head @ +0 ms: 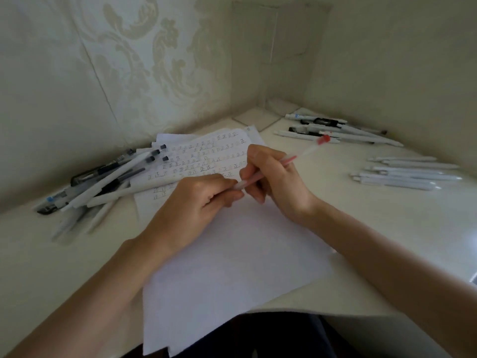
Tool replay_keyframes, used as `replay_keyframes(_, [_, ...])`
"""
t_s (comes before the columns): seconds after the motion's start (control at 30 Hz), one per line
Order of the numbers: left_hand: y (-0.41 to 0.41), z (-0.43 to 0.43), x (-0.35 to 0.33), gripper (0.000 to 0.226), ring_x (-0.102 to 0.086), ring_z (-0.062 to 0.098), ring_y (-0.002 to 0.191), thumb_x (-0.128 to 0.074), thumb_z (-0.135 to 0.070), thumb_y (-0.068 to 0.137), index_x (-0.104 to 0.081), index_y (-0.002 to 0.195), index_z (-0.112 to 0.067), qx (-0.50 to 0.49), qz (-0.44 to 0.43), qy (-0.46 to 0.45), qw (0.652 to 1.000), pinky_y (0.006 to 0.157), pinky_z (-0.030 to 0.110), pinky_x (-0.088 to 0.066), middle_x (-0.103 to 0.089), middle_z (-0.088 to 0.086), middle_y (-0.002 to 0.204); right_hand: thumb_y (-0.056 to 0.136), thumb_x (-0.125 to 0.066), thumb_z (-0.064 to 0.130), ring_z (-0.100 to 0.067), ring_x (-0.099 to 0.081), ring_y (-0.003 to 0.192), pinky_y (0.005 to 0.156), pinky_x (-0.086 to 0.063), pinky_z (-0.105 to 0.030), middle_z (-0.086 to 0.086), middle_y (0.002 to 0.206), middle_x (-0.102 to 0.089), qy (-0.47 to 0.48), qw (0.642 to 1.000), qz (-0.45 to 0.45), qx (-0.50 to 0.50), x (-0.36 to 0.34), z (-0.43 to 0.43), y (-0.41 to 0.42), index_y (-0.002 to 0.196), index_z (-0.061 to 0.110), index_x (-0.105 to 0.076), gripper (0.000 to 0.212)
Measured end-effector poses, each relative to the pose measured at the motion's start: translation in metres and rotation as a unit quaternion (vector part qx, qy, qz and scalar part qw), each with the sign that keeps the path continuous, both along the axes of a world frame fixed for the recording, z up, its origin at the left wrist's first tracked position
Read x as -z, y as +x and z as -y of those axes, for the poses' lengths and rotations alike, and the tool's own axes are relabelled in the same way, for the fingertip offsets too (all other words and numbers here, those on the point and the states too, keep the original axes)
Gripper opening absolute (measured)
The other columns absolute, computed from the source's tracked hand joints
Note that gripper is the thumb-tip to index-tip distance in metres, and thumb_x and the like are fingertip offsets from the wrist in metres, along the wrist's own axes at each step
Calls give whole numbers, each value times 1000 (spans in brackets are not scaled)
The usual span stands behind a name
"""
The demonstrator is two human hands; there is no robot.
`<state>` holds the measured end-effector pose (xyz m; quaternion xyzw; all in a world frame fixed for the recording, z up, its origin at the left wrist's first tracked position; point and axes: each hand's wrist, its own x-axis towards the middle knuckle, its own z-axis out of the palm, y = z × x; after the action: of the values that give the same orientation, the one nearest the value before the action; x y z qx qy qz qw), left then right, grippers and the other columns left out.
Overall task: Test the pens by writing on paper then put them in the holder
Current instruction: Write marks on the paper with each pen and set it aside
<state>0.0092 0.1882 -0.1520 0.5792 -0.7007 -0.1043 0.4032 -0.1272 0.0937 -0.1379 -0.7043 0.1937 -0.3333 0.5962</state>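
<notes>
A clear pen with red ink and a red end (304, 153) slants over the white paper (232, 254) in the middle of the table. My right hand (273, 177) grips its barrel. My left hand (201, 200) pinches the pen's near end, which looks like a pale cap. The far part of the paper carries rows of written marks (204, 161). A clear plastic holder (273, 63) stands in the back corner; I see no pens in it.
A loose pile of white and black pens (103, 182) lies left of the paper. Two more groups of pens lie on the right, one near the holder (333, 130) and one of white pens (405, 174). Walls close the desk on the left, back and right.
</notes>
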Motion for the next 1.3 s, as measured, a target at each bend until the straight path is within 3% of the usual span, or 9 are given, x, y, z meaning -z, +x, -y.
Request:
replay_keyframes(0.2, [-51,3,-21,23,-58,11,69,-54,-35,90,-68,87,-17,101,74,87,988,66,32,-44,-62,-6,73,87,-40,20,-21,-40,41,42,-26,-23,-16,52,-45,20,997,-22,76,-6,-22,-73,56,17,-50,34])
replay_keyframes(0.4, [-133,16,-27,28,-56,10,94,-53,-40,90,-63,113,-26,227,158,30,961,81,30,-46,-58,-11,101,97,-44,10,-15,-40,41,42,-27,-19,-9,50,-51,38,970,-119,209,-28,-66,-182,79,8,-54,21])
replay_keyframes(0.5, [-172,25,-17,53,-40,15,123,-49,-52,88,-47,134,-24,265,218,23,939,101,26,-27,-44,-3,136,93,-48,2,-8,-34,35,37,-25,-14,-8,48,-52,82,926,-187,316,-37,-95,-248,83,8,-56,14])
replay_keyframes(0.63, [-207,37,-3,68,-30,21,134,-40,-60,84,-38,140,-22,272,264,10,925,108,32,-18,-30,2,149,84,-60,14,-3,-42,40,41,-31,-14,1,55,-59,132,817,-402,392,9,-121,-329,74,12,-61,10])
replay_keyframes(0.83, [-223,51,10,96,-29,19,135,-16,-71,64,-40,139,-16,228,242,45,942,107,26,-16,-33,5,148,75,-71,49,-14,-59,87,73,-45,-22,1,94,-62,195,733,-518,396,117,-148,-406,100,17,-62,42])
replay_keyframes(0.93, [-217,50,7,94,-28,14,135,-19,-72,66,-40,139,-18,231,232,46,944,103,16,-11,-35,0,147,78,-73,36,-17,-58,98,76,-44,-19,-3,104,-61,138,772,-411,465,106,-130,-411,109,12,-62,41])
replay_keyframes(1.03, [-198,57,-4,83,-31,9,131,-31,-70,72,-44,136,-19,208,212,44,954,100,12,-12,-40,-3,142,86,-67,22,-3,-53,66,54,-36,-9,1,87,-65,62,845,-236,475,54,-101,-376,96,14,-66,12])
replay_keyframes(1.13, [-166,65,-16,74,-35,2,122,-36,-69,73,-52,128,-23,174,187,53,965,98,14,-18,-45,-10,133,87,-65,25,-1,-49,60,54,-36,-12,3,75,-65,-17,901,-126,414,10,-71,-324,88,16,-68,10])
replay_keyframes(1.3, [-96,66,-21,59,-41,7,123,-41,-75,75,-53,116,-35,100,107,101,984,103,27,-31,-45,-16,128,91,-60,22,-8,-52,68,66,-43,-24,5,83,-67,-124,929,-159,311,-17,4,-228,85,17,-66,9])
